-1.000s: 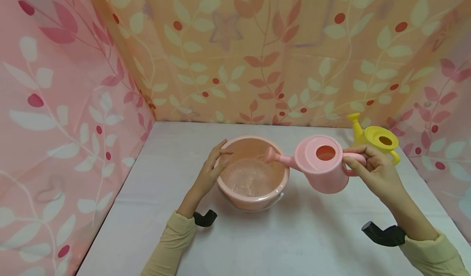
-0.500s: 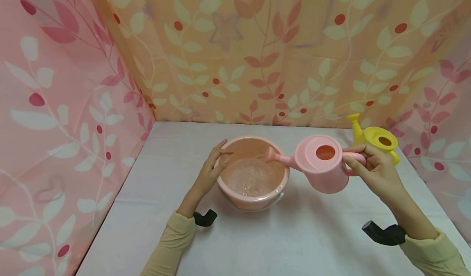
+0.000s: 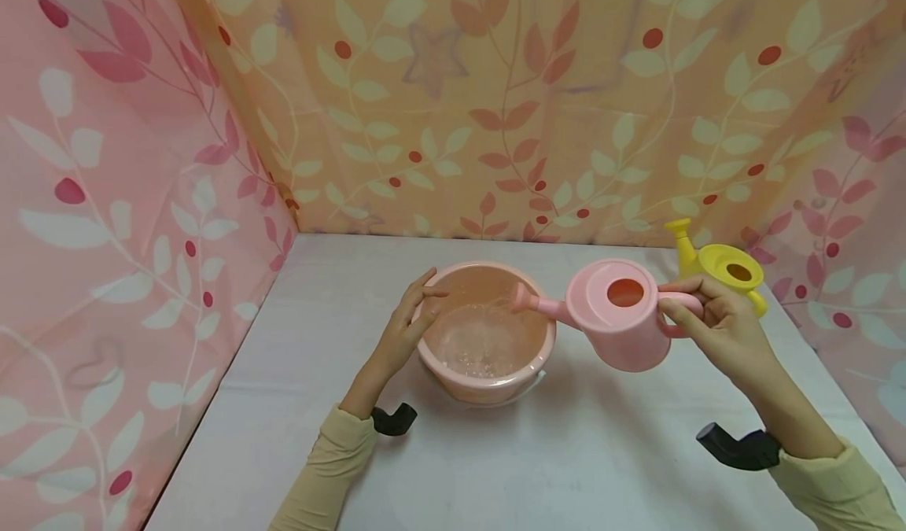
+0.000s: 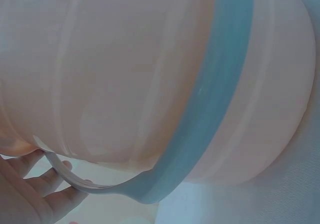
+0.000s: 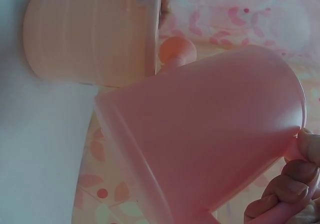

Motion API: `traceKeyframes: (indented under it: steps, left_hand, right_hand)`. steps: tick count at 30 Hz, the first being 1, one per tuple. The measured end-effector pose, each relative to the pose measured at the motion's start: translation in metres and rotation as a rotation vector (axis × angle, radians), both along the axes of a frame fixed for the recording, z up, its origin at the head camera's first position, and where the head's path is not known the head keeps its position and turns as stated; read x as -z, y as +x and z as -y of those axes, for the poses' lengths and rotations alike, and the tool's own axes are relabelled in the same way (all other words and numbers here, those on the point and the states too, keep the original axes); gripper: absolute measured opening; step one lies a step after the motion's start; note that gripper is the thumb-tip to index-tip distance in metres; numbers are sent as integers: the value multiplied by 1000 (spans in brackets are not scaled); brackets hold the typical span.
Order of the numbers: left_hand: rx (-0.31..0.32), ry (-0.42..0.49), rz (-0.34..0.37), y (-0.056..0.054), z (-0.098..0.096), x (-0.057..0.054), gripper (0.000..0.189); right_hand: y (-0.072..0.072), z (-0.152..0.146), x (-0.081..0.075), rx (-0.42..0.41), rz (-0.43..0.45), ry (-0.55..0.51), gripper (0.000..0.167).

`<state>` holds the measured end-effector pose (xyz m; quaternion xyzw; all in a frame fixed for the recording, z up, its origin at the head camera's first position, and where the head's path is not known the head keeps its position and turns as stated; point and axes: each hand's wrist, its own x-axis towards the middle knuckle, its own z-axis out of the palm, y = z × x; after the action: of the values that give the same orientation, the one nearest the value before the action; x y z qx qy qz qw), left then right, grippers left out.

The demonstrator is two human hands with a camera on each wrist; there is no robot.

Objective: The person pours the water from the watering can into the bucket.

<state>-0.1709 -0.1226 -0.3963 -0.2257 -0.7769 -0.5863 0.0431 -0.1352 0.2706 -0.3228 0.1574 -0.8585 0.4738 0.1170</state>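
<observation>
In the head view my right hand holds a pink watering can by its handle, the thumb on top. The can is raised right of a peach plastic bucket, its spout leaning over the rim. The pink sprinkler head points into the bucket, and thin streams leave it. Rippling water with bubbles lies inside. My left hand holds the bucket's left rim, some fingers over the edge. In the left wrist view, other fingers rest outside beside the pale carrying handle.
A yellow watering can stands at the back right, partly behind my right hand. The white-covered table meets leaf-patterned cloth walls at the back and both sides. A black camera mount sticks out from my right wrist, another from the left.
The ripples and bubbles on the water have shifted as streams keep falling from the sprinkler head. Both hands, the pink can and the bucket stay almost in place.
</observation>
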Motion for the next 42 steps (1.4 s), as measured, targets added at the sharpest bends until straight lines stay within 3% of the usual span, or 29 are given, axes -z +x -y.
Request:
traceKeyframes:
  steps: [42]
  left_hand:
    - [0, 12, -5, 0, 0, 1, 27]
  right_hand:
    - [-3, 0, -4, 16, 38, 40, 19]
